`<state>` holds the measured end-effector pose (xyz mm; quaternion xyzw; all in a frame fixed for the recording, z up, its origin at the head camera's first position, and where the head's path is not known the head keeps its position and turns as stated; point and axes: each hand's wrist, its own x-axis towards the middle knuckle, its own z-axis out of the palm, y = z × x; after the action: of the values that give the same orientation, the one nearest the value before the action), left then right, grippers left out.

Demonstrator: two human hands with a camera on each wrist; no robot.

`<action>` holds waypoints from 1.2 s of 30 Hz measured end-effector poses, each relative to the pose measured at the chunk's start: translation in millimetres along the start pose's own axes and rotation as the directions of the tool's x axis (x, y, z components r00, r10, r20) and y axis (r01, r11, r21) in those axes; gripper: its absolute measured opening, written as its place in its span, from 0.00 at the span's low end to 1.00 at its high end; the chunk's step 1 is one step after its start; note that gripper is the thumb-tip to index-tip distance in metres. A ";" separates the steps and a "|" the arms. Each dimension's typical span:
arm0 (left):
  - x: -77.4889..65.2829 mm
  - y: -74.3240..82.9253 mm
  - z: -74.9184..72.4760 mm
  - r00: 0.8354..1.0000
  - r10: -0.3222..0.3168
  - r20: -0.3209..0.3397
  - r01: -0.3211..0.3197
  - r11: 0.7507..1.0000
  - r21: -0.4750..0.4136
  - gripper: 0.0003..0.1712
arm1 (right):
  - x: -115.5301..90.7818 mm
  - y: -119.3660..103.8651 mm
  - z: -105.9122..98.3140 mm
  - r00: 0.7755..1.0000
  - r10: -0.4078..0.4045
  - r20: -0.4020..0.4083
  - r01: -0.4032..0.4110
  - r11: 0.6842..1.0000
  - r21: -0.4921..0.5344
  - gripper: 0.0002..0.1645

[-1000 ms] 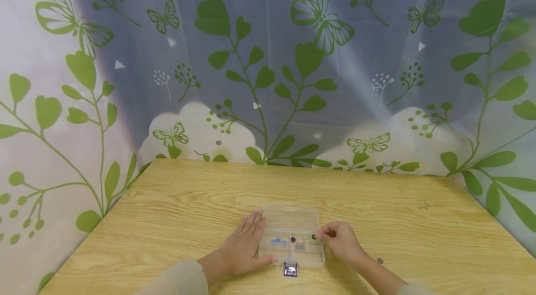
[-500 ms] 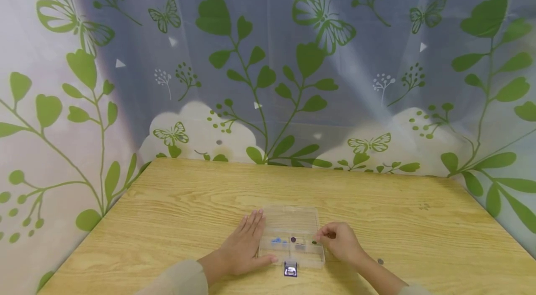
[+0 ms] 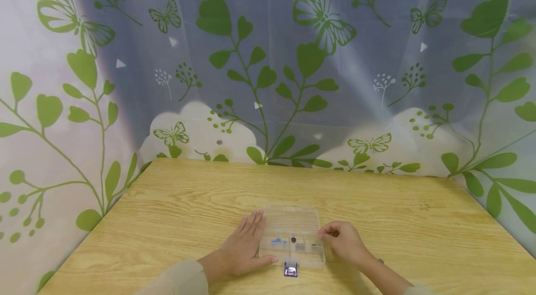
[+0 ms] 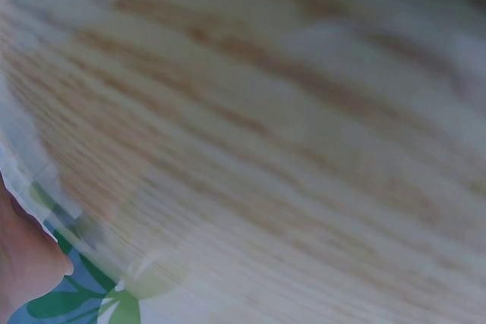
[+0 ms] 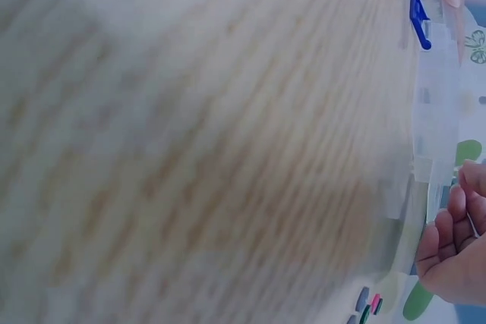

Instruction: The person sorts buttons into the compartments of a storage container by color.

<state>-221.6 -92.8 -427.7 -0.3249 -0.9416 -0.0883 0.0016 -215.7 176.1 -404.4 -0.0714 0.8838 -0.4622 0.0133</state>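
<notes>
A clear plastic compartment box (image 3: pixel 307 258) sits on the wooden table with its lid (image 3: pixel 289 218) laid back. Blue pieces (image 3: pixel 277 241) fill part of the left compartment, a dark purple round button (image 3: pixel 293 240) shows in the middle, and a small green button (image 3: pixel 313 244) lies in the right one. My left hand (image 3: pixel 244 246) lies flat along the box's left side, thumb over its front left corner. At the right edge hovers my right hand (image 3: pixel 341 241), fingers loosely curled with nothing visible between them. A purple-framed clear latch piece (image 3: pixel 291 269) is at the box's front.
A small grey button (image 3: pixel 381 261) shows on the table beside my right forearm, partly hidden. Several coloured buttons (image 5: pixel 370 305) appear low in the right wrist view. Behind the table (image 3: pixel 201 192) hangs a curtain (image 3: pixel 268 81) with green leaves and butterflies.
The green button has gone from my right fingertips down into the right compartment. My right hand has drawn slightly right. The left hand has not moved.
</notes>
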 end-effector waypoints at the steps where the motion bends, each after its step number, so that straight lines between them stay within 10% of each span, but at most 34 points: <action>1: 0.1 0.1 0.0 1.000 -0.001 0.000 0.001 1.000 0.000 0.54 | -0.1 -0.2 -1.3 1.000 -0.001 -0.001 0.001 1.000 -0.001 0.05; 36: -0.4 0.8 -1.2 1.000 -0.008 -0.001 0.008 1.000 -0.004 0.53 | -12.0 17.0 -31.2 0.998 0.042 -0.044 -0.045 0.997 -0.059 0.06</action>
<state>-220.8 -92.6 -426.4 -0.3209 -0.9428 -0.0904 0.0013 -208.5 212.8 -401.0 -0.0426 0.8986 -0.4366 0.0025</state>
